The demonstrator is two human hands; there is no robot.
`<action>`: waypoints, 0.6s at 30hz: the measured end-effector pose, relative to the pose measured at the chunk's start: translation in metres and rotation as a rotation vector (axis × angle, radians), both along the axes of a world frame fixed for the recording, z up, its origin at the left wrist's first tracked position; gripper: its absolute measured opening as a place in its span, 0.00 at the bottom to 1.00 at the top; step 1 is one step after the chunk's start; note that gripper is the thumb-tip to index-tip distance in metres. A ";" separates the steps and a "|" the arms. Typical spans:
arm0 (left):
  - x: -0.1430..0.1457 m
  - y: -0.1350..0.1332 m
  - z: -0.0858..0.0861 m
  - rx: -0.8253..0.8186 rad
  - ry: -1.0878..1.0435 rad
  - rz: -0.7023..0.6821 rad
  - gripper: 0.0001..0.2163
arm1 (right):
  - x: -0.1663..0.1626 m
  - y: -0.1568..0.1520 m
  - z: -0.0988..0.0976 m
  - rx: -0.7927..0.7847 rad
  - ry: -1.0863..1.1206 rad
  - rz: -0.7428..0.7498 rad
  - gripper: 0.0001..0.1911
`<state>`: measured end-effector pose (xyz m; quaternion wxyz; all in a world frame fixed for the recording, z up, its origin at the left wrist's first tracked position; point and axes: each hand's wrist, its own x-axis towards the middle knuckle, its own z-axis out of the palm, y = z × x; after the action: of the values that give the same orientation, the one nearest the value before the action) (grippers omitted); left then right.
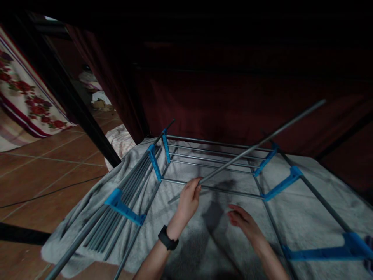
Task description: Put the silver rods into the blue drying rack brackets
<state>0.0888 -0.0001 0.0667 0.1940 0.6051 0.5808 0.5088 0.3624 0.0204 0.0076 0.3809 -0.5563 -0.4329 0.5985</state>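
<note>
A grey metal drying rack [210,155] with blue plastic joints lies on a grey cloth [305,217]. My left hand [189,200], with a black watch on its wrist, is closed around a long loose grey rod [262,143]. The rod slants up and away to the right, above the rack's rails. My right hand [243,221] hovers over the cloth just right of the left hand, its fingers stretched out and holding nothing.
A folded rack wing [122,202] with several rails lies at the left, another blue-jointed bar [320,252] at the right. Brown floor tiles [43,171] spread to the left, with a flowered cloth [26,101] beyond. A dark red curtain [233,101] hangs behind.
</note>
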 end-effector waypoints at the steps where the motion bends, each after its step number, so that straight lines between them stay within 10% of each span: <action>1: -0.004 -0.001 -0.003 0.002 0.075 0.002 0.17 | 0.003 0.003 0.007 0.013 0.002 -0.022 0.30; 7: -0.023 -0.013 -0.035 -0.127 0.444 0.056 0.28 | 0.019 0.010 0.022 0.064 0.030 -0.155 0.32; 18: -0.038 -0.040 -0.061 -0.264 0.771 0.017 0.32 | 0.036 0.024 -0.020 -0.046 0.314 -0.288 0.20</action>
<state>0.0508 -0.0402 0.0056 0.0337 0.7167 0.6762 0.1672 0.3986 0.0440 -0.0122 0.5124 -0.5208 -0.2704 0.6269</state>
